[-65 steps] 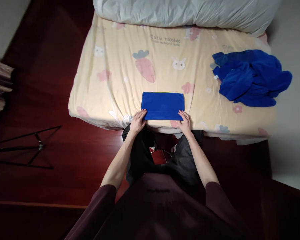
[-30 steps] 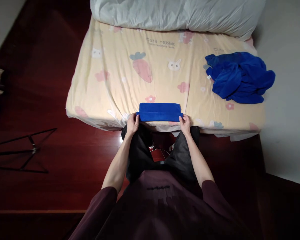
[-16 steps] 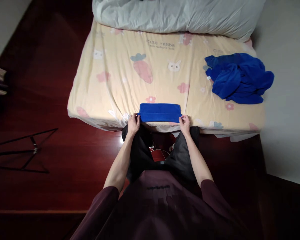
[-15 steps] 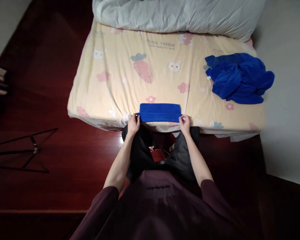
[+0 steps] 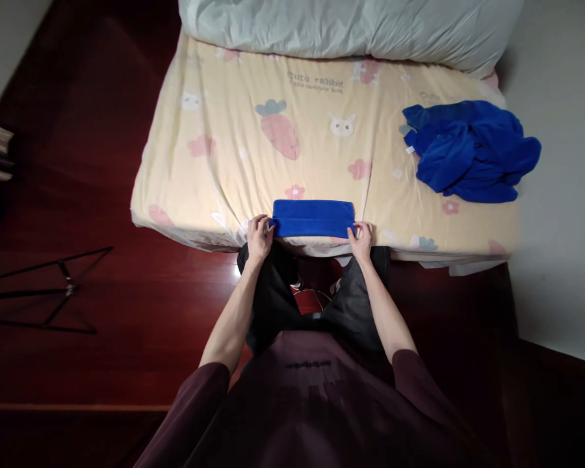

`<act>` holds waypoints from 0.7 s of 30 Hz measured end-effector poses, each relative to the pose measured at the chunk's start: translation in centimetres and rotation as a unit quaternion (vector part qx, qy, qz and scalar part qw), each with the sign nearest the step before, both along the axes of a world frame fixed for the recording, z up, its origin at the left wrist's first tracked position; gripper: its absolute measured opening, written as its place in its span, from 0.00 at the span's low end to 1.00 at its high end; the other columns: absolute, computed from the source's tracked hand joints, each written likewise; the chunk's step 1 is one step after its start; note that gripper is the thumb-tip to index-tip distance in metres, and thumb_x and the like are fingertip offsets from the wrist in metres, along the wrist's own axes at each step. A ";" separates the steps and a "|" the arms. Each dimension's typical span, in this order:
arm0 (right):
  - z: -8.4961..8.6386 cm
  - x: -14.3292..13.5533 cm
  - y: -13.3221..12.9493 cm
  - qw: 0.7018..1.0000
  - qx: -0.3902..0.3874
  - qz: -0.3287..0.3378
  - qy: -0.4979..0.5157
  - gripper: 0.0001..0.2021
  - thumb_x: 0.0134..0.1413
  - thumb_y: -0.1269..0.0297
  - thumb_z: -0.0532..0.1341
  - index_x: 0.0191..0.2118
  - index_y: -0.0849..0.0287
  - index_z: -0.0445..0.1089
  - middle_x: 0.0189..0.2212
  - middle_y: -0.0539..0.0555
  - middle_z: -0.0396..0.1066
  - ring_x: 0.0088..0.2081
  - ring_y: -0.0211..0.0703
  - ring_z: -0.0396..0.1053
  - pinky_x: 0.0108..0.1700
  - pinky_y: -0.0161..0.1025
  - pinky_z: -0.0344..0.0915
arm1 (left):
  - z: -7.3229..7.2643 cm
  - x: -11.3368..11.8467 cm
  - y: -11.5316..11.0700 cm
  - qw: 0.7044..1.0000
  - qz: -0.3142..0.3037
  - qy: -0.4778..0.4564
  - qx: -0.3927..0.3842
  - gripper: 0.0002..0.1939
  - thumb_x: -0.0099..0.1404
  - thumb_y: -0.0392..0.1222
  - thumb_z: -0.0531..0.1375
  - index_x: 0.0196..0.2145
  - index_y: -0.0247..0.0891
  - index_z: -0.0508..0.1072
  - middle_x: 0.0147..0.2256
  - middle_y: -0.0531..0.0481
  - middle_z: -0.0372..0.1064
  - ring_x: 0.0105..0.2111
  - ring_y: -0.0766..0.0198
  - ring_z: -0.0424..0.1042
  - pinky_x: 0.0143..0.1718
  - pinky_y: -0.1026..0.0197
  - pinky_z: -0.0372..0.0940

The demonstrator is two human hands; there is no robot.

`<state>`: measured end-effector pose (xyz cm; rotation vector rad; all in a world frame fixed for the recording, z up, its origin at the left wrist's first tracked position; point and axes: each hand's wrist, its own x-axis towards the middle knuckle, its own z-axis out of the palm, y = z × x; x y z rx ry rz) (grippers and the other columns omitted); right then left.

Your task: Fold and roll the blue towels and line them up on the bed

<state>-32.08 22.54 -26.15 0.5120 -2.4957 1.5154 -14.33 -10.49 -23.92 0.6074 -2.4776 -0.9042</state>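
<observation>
Hands (image 5: 260, 239) at both ends of blue cloth (image 5: 313, 219).

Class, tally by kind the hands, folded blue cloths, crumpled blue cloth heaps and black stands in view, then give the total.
Left hand and right hand: 2
Folded blue cloth: 1
Crumpled blue cloth heap: 1
Black stand: 1
Total: 5

Folded cloth (image 5: 313, 220) at the bed's (image 5: 234, 149) near edge, crumpled cloth (image 5: 472, 153) farther right, bedding (image 5: 346, 29) behind both.
</observation>
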 end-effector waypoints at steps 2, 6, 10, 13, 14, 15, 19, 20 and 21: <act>0.1 -0.1 -0.1 1.000 0.007 0.006 0.024 0.08 0.65 0.57 0.64 0.43 0.55 0.74 0.48 0.63 0.71 0.55 0.55 0.72 0.63 0.54 0.72 | 0.3 0.1 0.1 0.999 -0.044 0.001 -0.010 0.15 0.80 0.43 0.55 0.54 0.43 0.79 0.61 0.38 0.74 0.63 0.46 0.69 0.69 0.41 0.64; 0.5 0.2 -0.6 0.998 0.043 0.027 0.034 0.11 0.69 0.62 0.59 0.46 0.55 0.79 0.51 0.63 0.75 0.58 0.57 0.71 0.67 0.57 0.69 | 0.5 0.0 0.1 0.994 -0.108 -0.014 -0.018 0.21 0.80 0.38 0.49 0.55 0.43 0.81 0.62 0.43 0.77 0.64 0.49 0.69 0.70 0.41 0.65; 0.9 0.7 -0.6 0.994 0.082 0.064 0.030 0.19 0.75 0.62 0.52 0.56 0.52 0.81 0.56 0.60 0.79 0.61 0.54 0.71 0.68 0.57 0.68 | 0.2 -0.1 -0.2 0.992 -0.125 -0.012 -0.013 0.21 0.80 0.43 0.52 0.63 0.40 0.77 0.65 0.42 0.74 0.66 0.49 0.68 0.72 0.41 0.63; 1.1 0.8 -0.2 0.991 0.100 0.086 0.029 0.21 0.77 0.59 0.52 0.60 0.51 0.80 0.60 0.58 0.78 0.63 0.54 0.70 0.70 0.57 0.66 | -0.1 -0.1 -0.4 0.991 -0.127 -0.040 -0.015 0.27 0.75 0.52 0.63 0.66 0.41 0.74 0.68 0.41 0.71 0.67 0.46 0.66 0.73 0.39 0.61; 1.2 0.8 0.0 0.989 0.108 0.095 0.031 0.20 0.76 0.57 0.54 0.61 0.51 0.79 0.61 0.58 0.77 0.63 0.55 0.70 0.71 0.57 0.66 | -0.2 -0.2 -0.4 0.990 -0.128 -0.052 -0.016 0.30 0.72 0.53 0.66 0.67 0.42 0.73 0.69 0.42 0.70 0.68 0.44 0.66 0.73 0.39 0.61; 1.2 0.8 0.1 0.987 0.117 0.104 0.035 0.20 0.75 0.55 0.57 0.63 0.51 0.78 0.62 0.58 0.76 0.64 0.56 0.69 0.71 0.58 0.65 | -0.3 -0.2 -0.5 0.989 -0.130 -0.061 -0.015 0.32 0.69 0.51 0.68 0.68 0.42 0.72 0.70 0.42 0.69 0.68 0.43 0.65 0.73 0.38 0.61; 1.0 0.9 0.5 0.979 0.157 0.121 0.049 0.29 0.63 0.53 0.70 0.68 0.52 0.74 0.67 0.60 0.72 0.66 0.63 0.66 0.72 0.64 0.61 | -0.5 -0.2 -0.7 0.988 -0.139 -0.062 -0.006 0.36 0.64 0.34 0.62 0.70 0.41 0.71 0.70 0.44 0.68 0.68 0.44 0.65 0.74 0.37 0.60; 0.9 0.9 0.5 0.978 0.161 0.123 0.050 0.30 0.62 0.55 0.71 0.68 0.52 0.74 0.68 0.60 0.72 0.66 0.64 0.66 0.72 0.65 0.61 | -0.5 -0.2 -0.8 0.989 -0.139 -0.054 -0.003 0.36 0.63 0.31 0.60 0.69 0.41 0.72 0.70 0.44 0.69 0.68 0.45 0.65 0.74 0.38 0.60; 0.9 0.8 0.5 0.978 0.161 0.125 0.049 0.29 0.63 0.57 0.69 0.68 0.52 0.74 0.68 0.60 0.71 0.67 0.63 0.66 0.72 0.65 0.61 | -0.5 -0.2 -0.8 0.989 -0.139 -0.046 0.001 0.37 0.62 0.29 0.58 0.68 0.41 0.73 0.70 0.44 0.69 0.68 0.47 0.66 0.74 0.39 0.60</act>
